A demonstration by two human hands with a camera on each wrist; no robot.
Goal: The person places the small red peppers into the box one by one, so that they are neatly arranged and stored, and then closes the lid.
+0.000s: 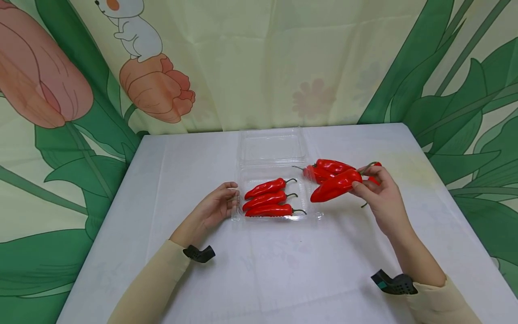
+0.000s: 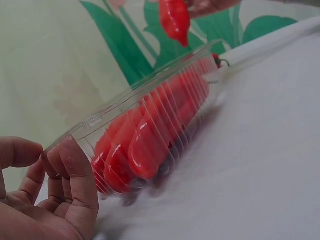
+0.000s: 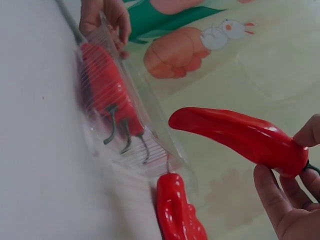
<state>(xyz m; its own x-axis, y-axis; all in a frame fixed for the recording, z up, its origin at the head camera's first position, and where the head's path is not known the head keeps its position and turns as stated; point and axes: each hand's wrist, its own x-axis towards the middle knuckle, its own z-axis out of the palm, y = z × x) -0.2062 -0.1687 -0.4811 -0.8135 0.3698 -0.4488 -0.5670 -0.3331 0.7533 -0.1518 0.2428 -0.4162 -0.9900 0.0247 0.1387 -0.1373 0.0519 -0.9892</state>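
Note:
A clear plastic clamshell box [image 1: 271,172] lies on the table with its lid [image 1: 273,146] folded back toward the curtain. Side by side inside it are three red peppers [image 1: 266,199], green stems pointing right. My left hand [image 1: 212,208] pinches the box's left rim between thumb and fingers, as the left wrist view shows. In my right hand [image 1: 379,193] a large red pepper [image 3: 240,135] is held by its stem end, raised in the air to the right of the box, its tip pointing toward the box.
More red peppers [image 1: 329,167] lie on the table just right of the box, partly hidden behind the held one and my right hand. A white cloth covers the table [image 1: 283,274]. Behind it hangs a printed curtain [image 1: 259,67].

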